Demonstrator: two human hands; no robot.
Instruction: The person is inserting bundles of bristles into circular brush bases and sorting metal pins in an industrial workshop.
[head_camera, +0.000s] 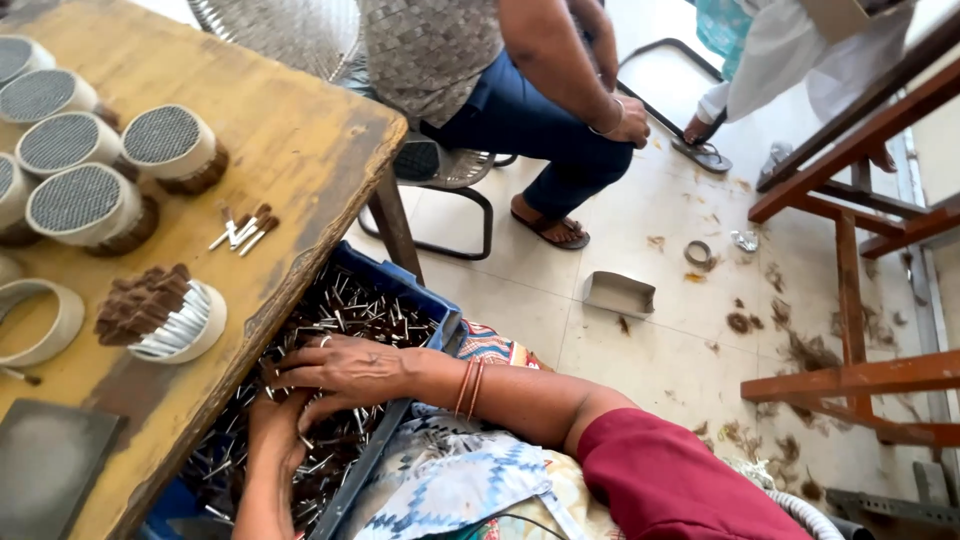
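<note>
Down by the worn yellow wooden table's (300, 150) edge, the right hand (335, 372) and left hand (275, 430) are lying loosely spread, gathering thin brown-tipped sticks (375, 305) inside the blue plastic crate (440, 310).

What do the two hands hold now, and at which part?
Both the right hand and left hand are buried in loose sticks in the blue crate; any grip cannot be told.

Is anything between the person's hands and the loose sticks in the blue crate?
Nothing visible. Both the right hand and left hand already rest in the loose sticks in the blue crate, beside the wooden table edge.
</note>
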